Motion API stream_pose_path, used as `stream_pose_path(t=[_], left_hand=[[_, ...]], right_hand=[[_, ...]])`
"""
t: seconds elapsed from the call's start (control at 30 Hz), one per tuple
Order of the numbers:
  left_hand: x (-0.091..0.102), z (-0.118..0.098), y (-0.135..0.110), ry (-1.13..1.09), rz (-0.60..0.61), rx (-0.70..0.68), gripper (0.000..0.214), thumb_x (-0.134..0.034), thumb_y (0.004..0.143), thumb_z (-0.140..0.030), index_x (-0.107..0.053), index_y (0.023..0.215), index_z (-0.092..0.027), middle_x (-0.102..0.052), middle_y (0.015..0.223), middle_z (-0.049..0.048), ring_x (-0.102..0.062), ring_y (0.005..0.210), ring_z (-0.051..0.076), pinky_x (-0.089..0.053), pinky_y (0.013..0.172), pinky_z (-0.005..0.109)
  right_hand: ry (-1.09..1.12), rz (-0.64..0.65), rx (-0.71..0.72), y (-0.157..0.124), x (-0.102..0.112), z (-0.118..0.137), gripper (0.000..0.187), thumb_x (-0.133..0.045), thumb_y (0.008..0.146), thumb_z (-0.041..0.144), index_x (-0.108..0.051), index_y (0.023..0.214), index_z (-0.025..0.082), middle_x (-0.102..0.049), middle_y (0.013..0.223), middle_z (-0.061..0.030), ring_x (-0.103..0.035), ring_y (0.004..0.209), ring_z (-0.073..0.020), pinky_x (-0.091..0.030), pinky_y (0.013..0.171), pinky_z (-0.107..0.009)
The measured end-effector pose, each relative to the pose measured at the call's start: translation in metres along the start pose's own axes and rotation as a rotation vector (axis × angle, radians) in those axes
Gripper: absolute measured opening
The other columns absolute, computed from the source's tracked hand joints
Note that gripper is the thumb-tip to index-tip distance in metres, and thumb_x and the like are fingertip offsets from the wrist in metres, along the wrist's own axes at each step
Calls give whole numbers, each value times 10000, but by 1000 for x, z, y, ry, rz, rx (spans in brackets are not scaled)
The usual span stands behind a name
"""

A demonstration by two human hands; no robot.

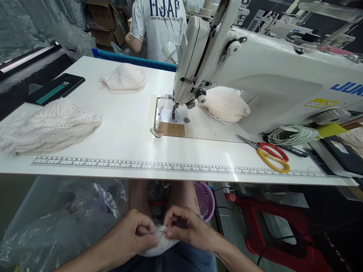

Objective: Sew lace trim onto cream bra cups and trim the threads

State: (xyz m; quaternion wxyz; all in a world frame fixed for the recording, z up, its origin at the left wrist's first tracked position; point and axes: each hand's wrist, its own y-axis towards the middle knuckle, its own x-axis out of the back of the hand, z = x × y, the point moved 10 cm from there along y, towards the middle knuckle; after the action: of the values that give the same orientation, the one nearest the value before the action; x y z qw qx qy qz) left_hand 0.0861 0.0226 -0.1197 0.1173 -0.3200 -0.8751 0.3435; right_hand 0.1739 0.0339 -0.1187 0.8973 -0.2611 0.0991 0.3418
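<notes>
Over my lap, below the table edge, my left hand (143, 232) and my right hand (184, 228) pinch a white lace-trimmed fabric piece (159, 247). Thumbs and fingers press the lace from both sides, with the hands a short gap apart. The piece looks rounded, like a cup, and its lower part rests on my thighs. Parts of it are hidden behind my fingers. Above, on the table (124, 132), stands a white sewing machine (272, 71), its presser foot (173, 113) over the metal needle plate. Neither hand touches the machine.
Lace stacks (51, 126) and a smaller lace bundle (124, 78) lie left, near a black phone (56, 88). Scissors (268, 153), coiled cord (293, 135) and a cream cup-shaped piece (225, 104) lie right. A plastic bag (65, 230) and purple basket (208, 200) sit below. A person (163, 28) stands behind.
</notes>
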Motion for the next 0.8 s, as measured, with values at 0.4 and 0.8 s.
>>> stream_pose_path(t=[0.4,0.8], left_hand=[[-1,9,1,-19,29,-8,225,-575,726,-337,-531,611,-149,-357,492,-66,-259,496,87,-166,474,230],[4,11,1,-22,17,3,278,-604,718,-401,-554,641,-139,-421,510,-52,-314,505,90,-206,478,211]], right_hand=[[-247,44,194,-13,-1,26,399,-761,710,340,-520,985,179,-565,1023,-52,-528,938,-166,-420,824,-294],[-265,28,205,-8,-4,24,366,-709,759,367,-558,1027,168,-574,998,-43,-535,910,-163,-421,806,-290]])
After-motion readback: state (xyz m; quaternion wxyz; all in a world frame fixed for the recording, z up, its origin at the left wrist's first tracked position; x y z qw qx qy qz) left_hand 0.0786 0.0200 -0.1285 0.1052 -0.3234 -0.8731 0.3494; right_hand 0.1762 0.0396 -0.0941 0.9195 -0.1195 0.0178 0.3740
